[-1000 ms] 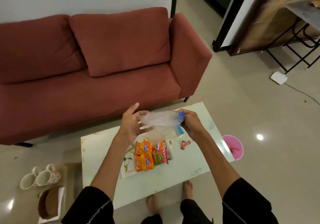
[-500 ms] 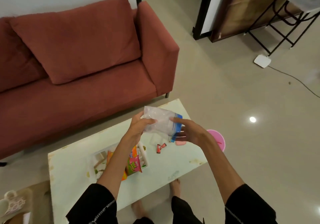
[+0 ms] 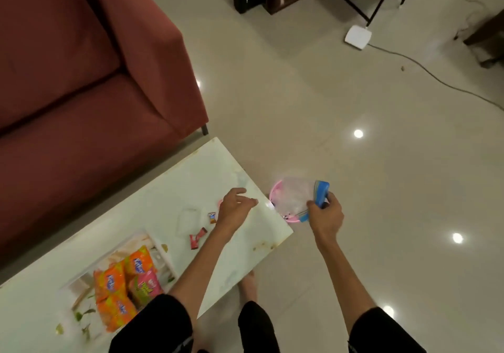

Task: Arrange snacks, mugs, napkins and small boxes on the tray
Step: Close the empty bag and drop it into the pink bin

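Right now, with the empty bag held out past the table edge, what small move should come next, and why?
Probably release the clear zip bag into the pink bin right below it: the right hand holds it there, looking empty, and the left hand is free.

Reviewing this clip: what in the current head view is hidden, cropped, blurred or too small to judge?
- Pink bin: mostly hidden behind the clear zip bag that the right hand grips; its contents are unseen.
- Tray: near part covered by the left sleeve and the snack packets.
- Small candies on the table: too small to read.
- Left hand: motion blurred, fingertip contact unclear.
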